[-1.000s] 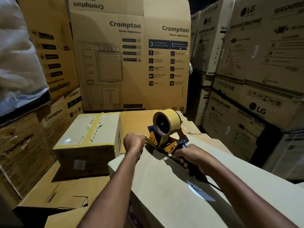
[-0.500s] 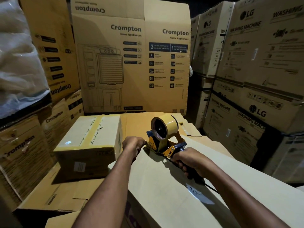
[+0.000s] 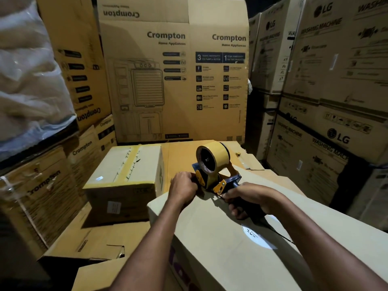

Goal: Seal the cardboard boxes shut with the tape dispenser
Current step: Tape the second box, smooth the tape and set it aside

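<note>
A yellow-and-blue tape dispenser (image 3: 214, 171) stands at the far edge of a plain cardboard box (image 3: 210, 238). The right hand (image 3: 247, 198) grips its handle at 4 o'clock, and the left hand (image 3: 184, 187) curls at its nose at 9 o'clock (a pinched tape end cannot be confirmed). The seal probably goes best with the end pressed down first, then a flat, steady pull. A tall carton (image 3: 174, 70) at 12 o'clock reads "Crompton Home Appliances", and stacked cartons (image 3: 336, 133) at 2 o'clock read "LG Washing Machine".

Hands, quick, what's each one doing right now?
Left hand: curled at the dispenser's front; hold cannot be told.
Right hand: grips the dispenser.
</note>
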`<state>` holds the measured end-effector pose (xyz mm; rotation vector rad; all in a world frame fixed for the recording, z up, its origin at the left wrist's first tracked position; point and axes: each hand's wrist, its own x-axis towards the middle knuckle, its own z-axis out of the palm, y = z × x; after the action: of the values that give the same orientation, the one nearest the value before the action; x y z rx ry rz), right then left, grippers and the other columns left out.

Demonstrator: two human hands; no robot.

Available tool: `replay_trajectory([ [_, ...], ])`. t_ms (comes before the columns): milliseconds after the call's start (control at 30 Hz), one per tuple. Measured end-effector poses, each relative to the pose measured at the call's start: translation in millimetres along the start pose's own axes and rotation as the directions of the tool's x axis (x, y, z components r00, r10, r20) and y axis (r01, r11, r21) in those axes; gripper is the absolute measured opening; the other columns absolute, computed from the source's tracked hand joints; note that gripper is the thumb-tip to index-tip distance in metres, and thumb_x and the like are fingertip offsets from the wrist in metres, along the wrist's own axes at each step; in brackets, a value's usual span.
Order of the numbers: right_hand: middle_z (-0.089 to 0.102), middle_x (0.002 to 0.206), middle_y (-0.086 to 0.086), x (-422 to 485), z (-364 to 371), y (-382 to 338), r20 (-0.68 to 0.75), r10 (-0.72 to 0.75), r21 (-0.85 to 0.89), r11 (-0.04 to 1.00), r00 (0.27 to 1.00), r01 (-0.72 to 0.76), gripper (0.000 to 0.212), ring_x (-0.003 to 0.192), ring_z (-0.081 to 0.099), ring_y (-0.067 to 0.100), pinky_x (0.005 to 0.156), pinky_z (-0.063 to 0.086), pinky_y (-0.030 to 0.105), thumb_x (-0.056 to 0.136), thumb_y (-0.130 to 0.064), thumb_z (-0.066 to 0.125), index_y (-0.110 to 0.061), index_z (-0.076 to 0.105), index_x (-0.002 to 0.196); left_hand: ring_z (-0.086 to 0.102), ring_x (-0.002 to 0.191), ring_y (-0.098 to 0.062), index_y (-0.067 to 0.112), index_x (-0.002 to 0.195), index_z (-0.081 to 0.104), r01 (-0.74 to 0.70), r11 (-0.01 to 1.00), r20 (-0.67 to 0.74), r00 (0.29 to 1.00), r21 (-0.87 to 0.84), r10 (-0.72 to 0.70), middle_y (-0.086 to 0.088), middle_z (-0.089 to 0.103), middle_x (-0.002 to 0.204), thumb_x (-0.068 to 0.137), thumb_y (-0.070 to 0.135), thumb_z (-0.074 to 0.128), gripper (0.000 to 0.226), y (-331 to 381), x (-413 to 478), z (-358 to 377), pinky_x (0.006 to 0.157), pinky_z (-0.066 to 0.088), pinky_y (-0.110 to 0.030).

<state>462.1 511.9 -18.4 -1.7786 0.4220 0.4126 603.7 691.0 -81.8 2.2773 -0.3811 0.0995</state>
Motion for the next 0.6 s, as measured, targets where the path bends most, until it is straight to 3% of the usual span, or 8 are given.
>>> replay_trajectory([
  [100,0.061,0.071,0.007,2,-3,2,0.056,0.034,0.061,0.997,0.998,-0.038,0.015,0.060,0.059,0.019,0.057,0.051,0.030,0.103,-0.019,0.057,-0.006,0.060,0.096,0.067,0.076,-0.023,0.017,0.085,0.077,-0.016,0.994,-0.008,1.000,0.104,0.017,-0.002,0.071,0.079,0.082,-0.001,0.055,0.028,4,-4,-1,0.065,0.057,-0.035],
  [200,0.043,0.058,0.000,3,-1,1,-0.001,0.068,0.078,0.995,0.998,-0.068,0.026,0.046,0.037,0.013,0.044,0.035,0.024,0.099,-0.018,0.058,-0.013,0.056,0.074,0.066,0.071,-0.022,0.017,0.077,0.074,-0.002,0.994,-0.038,0.999,0.110,0.006,0.000,0.069,0.072,0.082,0.003,0.059,0.022,7,-3,-1,0.062,0.059,-0.037],
  [400,0.033,0.057,-0.003,-7,7,-5,-0.081,0.120,-0.020,0.992,0.990,-0.122,0.031,0.048,0.024,0.013,0.048,0.021,0.026,0.090,-0.017,0.051,-0.023,0.044,0.060,0.069,0.073,-0.019,0.025,0.076,0.076,0.019,0.997,-0.028,0.999,0.069,-0.017,0.004,0.072,0.074,0.084,0.008,0.066,0.022,0,2,-2,0.067,0.062,-0.039],
  [600,0.034,0.059,-0.003,-41,-10,19,-0.095,0.205,0.003,0.979,0.974,-0.206,0.031,0.048,0.026,0.013,0.046,0.023,0.026,0.091,-0.019,0.056,-0.022,0.047,0.062,0.061,0.066,-0.017,0.029,0.106,0.082,0.006,0.999,-0.028,1.000,0.034,-0.005,0.006,0.074,0.080,0.090,0.021,0.062,0.027,-4,5,-1,0.052,0.037,-0.024],
])
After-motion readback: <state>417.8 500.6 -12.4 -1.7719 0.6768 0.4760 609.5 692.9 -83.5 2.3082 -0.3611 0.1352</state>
